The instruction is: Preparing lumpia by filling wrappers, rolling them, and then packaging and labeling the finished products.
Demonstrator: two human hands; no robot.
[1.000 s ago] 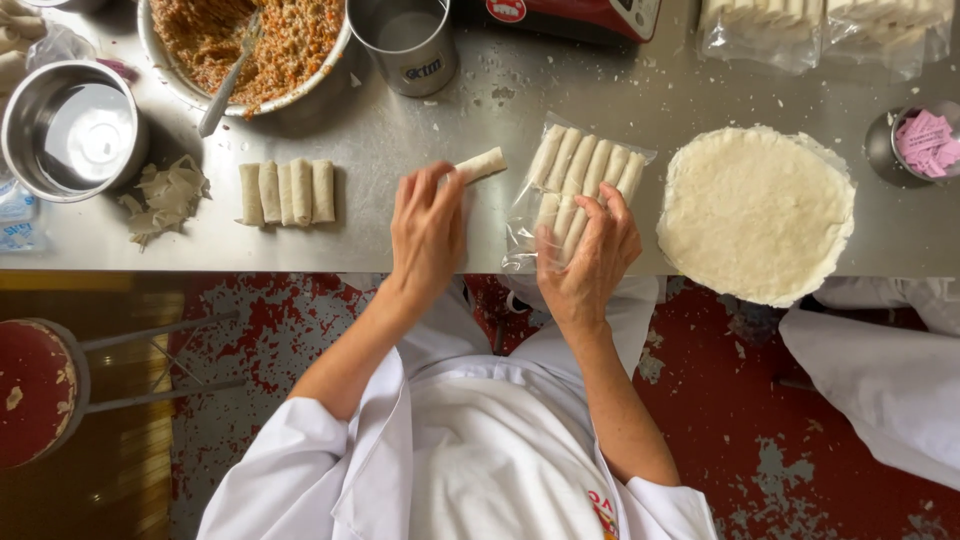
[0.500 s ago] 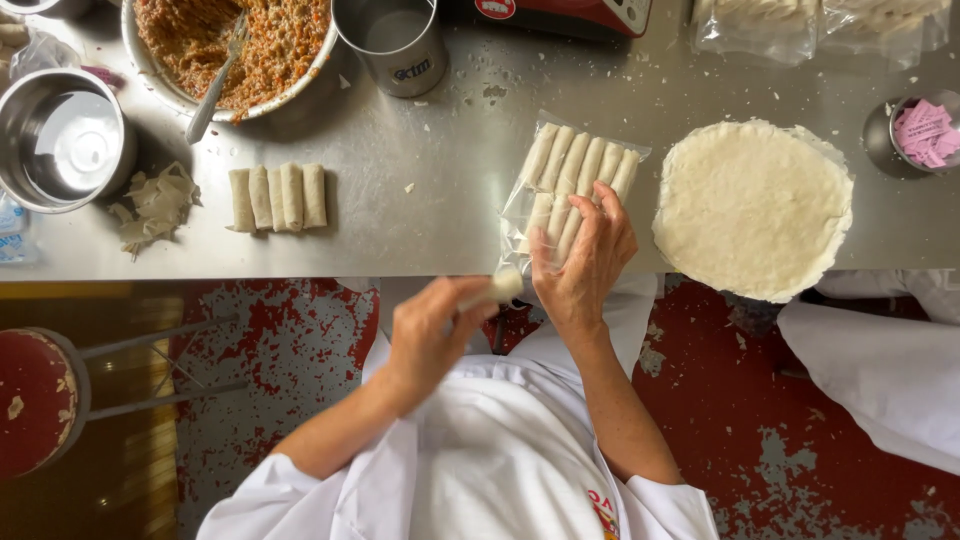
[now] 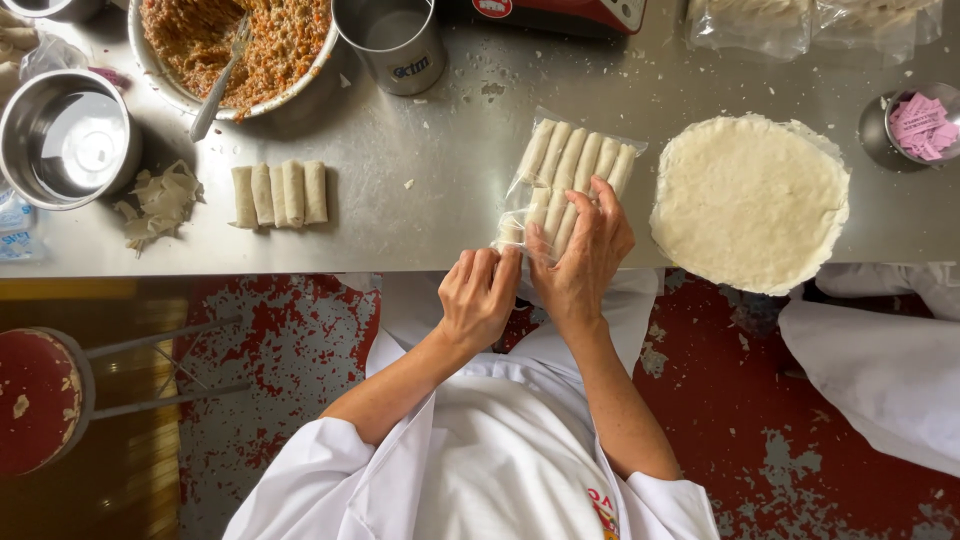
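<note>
A worker in a white coat stands at the near edge of a steel table (image 3: 440, 215), both hands meeting at the open mouth of a clear plastic bag of rolls (image 3: 572, 172). The left hand (image 3: 482, 298) is curled, fingers pressed together at the bag's lip, seemingly pushing a roll in; whether a roll is under the fingertips cannot be told. The right hand (image 3: 585, 255) lies spread across the bag's near end, pinning film and rolls flat. The bag rests on the table just left of a round stack of pale wrappers (image 3: 750, 200), holding about 5 rolls side by side. To do this step well, the spread hand should probably keep the mouth held wide and the packed rolls aligned, while the other feeds each roll straight and parallel, without squeezing, since the thin skins look easy to tear. Further left, 4 finished rolls (image 3: 280, 194) wait in a row beside a heap of wrapper scraps (image 3: 160, 205). Beyond stand an empty steel pot (image 3: 68, 140), a bowl of orange filling (image 3: 235, 45) with a spoon (image 3: 220, 80) in it, and a metal cup (image 3: 392, 42). Another person's white sleeve (image 3: 880, 360) shows at right.
</note>
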